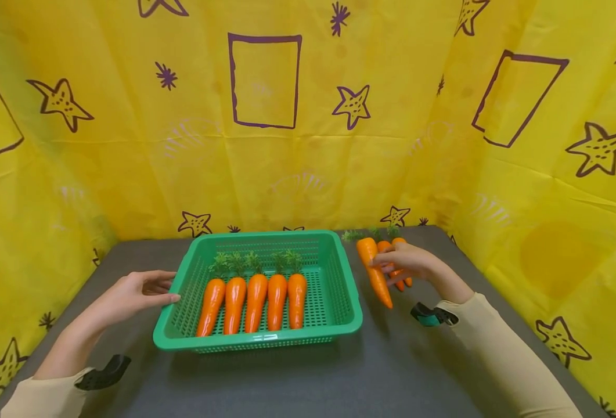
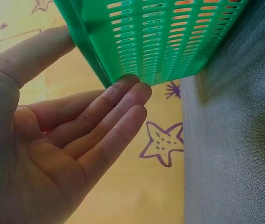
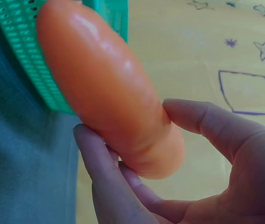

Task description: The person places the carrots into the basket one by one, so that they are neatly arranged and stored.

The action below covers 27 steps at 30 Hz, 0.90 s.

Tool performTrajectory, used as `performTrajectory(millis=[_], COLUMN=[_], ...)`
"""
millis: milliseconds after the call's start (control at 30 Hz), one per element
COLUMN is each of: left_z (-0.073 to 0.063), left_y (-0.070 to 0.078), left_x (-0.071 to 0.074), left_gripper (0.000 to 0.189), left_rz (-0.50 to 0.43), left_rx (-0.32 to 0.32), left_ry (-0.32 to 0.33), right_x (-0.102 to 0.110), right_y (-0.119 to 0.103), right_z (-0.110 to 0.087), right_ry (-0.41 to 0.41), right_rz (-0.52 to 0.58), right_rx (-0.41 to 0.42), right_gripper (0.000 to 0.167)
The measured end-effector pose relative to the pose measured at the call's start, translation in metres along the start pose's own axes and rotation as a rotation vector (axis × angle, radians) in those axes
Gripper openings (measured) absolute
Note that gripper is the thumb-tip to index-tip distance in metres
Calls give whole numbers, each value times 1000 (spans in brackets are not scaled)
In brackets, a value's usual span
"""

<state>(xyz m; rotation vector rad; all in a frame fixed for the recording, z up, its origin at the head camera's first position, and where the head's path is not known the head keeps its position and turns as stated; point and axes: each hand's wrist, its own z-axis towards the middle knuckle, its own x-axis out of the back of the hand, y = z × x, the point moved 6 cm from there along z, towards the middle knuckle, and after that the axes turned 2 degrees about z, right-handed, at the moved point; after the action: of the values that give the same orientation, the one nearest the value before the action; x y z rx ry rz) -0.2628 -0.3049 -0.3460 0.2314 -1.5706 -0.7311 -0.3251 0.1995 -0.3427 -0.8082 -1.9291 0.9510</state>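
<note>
A green plastic basket (image 1: 353, 325) with slotted walls stands on the table, and several orange toy carrots (image 1: 256, 302) with green tops lie side by side in it. At its left rim my left hand (image 1: 139, 293) holds the edge between thumb and fingers; in the left wrist view the fingertips (image 2: 143, 88) meet the basket's outer side (image 2: 93, 42). To the right of the basket, my right hand (image 1: 409, 261) pinches a carrot (image 1: 374, 273), tilted with its tip towards me. The right wrist view shows this carrot (image 3: 107, 79) between thumb and fingers.
Two more carrots (image 1: 399, 281) lie behind the right hand on the dark grey table (image 1: 266, 383), partly hidden by it. Yellow cloth (image 1: 308, 174) with drawn stars and frames hangs around the back and both sides.
</note>
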Motion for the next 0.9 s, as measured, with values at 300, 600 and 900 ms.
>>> performTrajectory(millis=[300,600,900], left_z=[-2,-2,-2], left_y=[-5,-3,1], left_x=[-4,-1,0], left_gripper=[63,63,63], left_rz=[-12,-6,1], left_rx=[15,8,3], left_ry=[-10,-1,3], right_x=[-5,-15,-28], right_y=[-12,-28,-42], right_z=[-3,-1,6], right_ry=[-31,-75,-94], right_rz=[-16,-23,-11], right_rx=[25,49,62], right_gripper=[57,61,62])
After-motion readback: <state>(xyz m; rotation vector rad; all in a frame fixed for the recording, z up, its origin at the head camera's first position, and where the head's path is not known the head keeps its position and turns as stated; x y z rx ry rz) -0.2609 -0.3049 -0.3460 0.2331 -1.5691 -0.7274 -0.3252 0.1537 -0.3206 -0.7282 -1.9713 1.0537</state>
